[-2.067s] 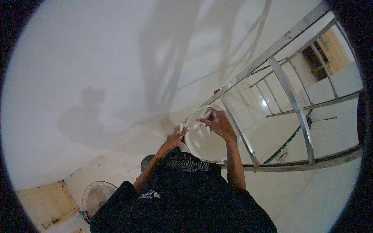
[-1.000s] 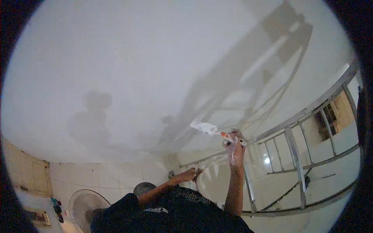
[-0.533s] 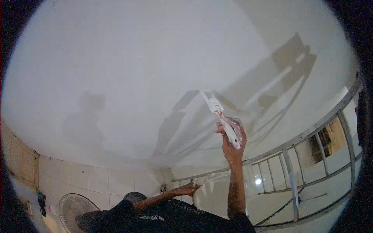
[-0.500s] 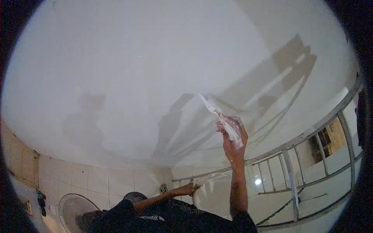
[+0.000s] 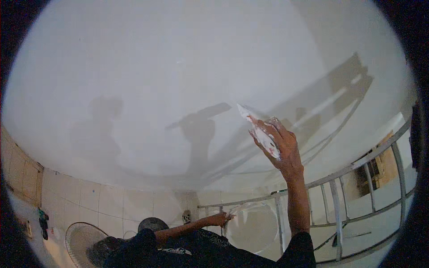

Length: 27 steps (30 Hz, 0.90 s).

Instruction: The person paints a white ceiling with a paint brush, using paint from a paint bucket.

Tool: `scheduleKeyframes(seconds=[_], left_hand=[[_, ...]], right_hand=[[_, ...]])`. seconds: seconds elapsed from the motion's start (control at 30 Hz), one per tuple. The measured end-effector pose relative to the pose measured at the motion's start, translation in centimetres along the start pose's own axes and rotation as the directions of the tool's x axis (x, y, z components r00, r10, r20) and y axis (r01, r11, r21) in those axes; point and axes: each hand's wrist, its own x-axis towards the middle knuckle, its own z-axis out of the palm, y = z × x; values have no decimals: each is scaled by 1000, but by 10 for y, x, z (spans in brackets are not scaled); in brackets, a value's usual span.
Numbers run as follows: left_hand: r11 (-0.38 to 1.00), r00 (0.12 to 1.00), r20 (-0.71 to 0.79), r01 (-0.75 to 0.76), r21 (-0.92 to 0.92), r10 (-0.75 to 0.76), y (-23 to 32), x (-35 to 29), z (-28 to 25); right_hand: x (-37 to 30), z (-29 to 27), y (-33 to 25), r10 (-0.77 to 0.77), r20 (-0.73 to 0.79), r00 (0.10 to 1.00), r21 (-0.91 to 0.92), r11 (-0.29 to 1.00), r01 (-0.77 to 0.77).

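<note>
My right hand (image 5: pixel 281 145) is closed round a flat scraper (image 5: pixel 268 144) that is smeared with white paste. White smears show on its fingers too. The scraper's blade end points up and left, near the broad white surface (image 5: pixel 147 58); whether it touches cannot be told. Lower down, my left hand (image 5: pixel 217 219) reaches right with bent fingers at the edge of a pale round shape (image 5: pixel 252 228), perhaps a tub. What those fingers grip is too small to make out.
Grey metal railings (image 5: pixel 335 205) curve along the right side, with a window-like opening (image 5: pixel 380 172) beyond. A round fan (image 5: pixel 82 241) stands at lower left before a tiled wall (image 5: pixel 116 201). Shadows of my arm and the railings fall across the white surface.
My right hand has moved right and turned, carrying the scraper with it. Its shadow now shows a separate flat blade shape. My left hand has hardly moved.
</note>
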Motion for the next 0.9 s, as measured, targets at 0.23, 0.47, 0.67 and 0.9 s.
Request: scheduleKeyframes(seconds=[0.23, 0.47, 0.67, 0.9], left_hand=[[718, 931, 192, 362, -594, -311, 9, 10, -1], [868, 955, -165, 140, -476, -245, 5, -1, 6], [553, 899, 107, 352, -755, -426, 47, -1, -33], [608, 901, 99, 362, -707, -421, 36, 6, -23]], right_hand=[[6, 10, -15, -93, 313, 945, 281, 960, 1], [50, 5, -36, -271, 252, 929, 123, 961, 247], [89, 17, -41, -425, 71, 902, -260, 865, 428], [62, 86, -46, -582, 228, 781, -113, 780, 615]])
